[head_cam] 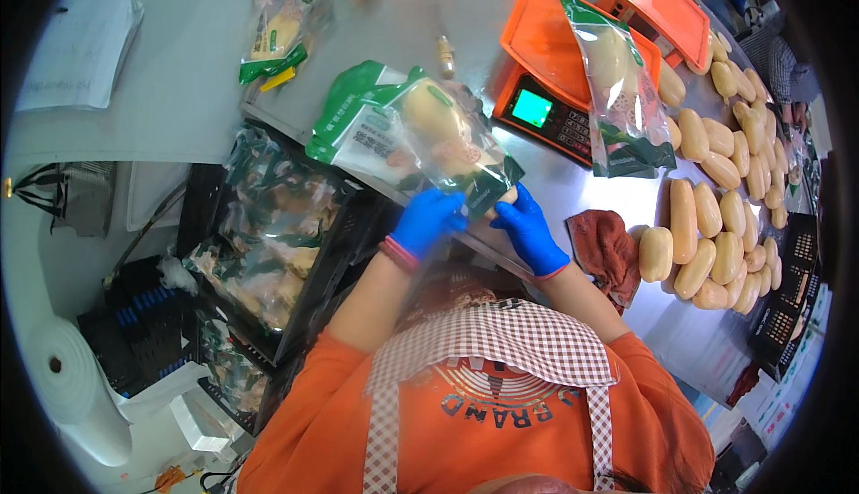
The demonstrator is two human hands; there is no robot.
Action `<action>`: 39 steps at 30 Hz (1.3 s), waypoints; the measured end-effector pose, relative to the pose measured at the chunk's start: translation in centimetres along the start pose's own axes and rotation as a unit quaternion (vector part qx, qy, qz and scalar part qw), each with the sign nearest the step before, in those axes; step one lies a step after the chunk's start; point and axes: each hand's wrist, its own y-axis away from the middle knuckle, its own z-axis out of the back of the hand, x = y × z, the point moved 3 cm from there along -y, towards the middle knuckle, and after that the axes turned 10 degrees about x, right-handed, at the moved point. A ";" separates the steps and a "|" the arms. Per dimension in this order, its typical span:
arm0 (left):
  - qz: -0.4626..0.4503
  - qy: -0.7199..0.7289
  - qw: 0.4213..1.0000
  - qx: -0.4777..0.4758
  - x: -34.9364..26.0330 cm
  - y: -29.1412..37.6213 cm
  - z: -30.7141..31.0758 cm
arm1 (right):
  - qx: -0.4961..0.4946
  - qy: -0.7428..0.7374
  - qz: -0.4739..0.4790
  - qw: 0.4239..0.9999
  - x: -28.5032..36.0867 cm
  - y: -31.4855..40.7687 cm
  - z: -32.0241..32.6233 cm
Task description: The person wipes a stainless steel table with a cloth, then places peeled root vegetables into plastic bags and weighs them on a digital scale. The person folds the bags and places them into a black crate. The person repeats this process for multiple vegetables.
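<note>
Both of my hands wear blue gloves. My left hand (428, 222) pinches the near edge of a clear and green printed plastic bag (448, 131). Pale lotus root pieces show through the film. At the bag's near end, my right hand (530, 231) grips a lotus root piece (504, 202), its thumb lying along the edge; how far that piece sits inside the bag is hard to tell. Under the bag lies a stack of flat green and white bags (356, 125) at the table's edge. A filled bag (617, 84) rests on the orange scale (550, 51), partly overhanging it.
Many peeled lotus roots (728, 256) cover the table's right side, near a dark red cloth (607, 252). A black crate (335, 252) of filled bags stands below left. Another filled bag (276, 27) lies at the back left. A second orange scale (661, 4) stands behind. A co-worker (782, 68) is at far right.
</note>
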 end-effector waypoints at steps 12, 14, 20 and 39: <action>0.061 0.044 0.996 0.054 3.7 -0.2 3.9 | -0.021 0.578 0.312 0.753 3.2 -6.7 -6.4; 0.079 0.061 0.994 0.046 4.6 -0.6 4.5 | -0.019 0.601 0.357 0.715 3.0 -7.2 -6.7; 0.057 -0.024 0.990 0.128 5.5 -1.8 5.7 | 0.006 0.372 -0.021 0.928 0.8 -4.5 -2.5; 0.089 -0.027 0.985 0.148 6.1 -1.6 6.2 | -0.059 0.472 0.145 0.867 0.7 -2.6 -3.8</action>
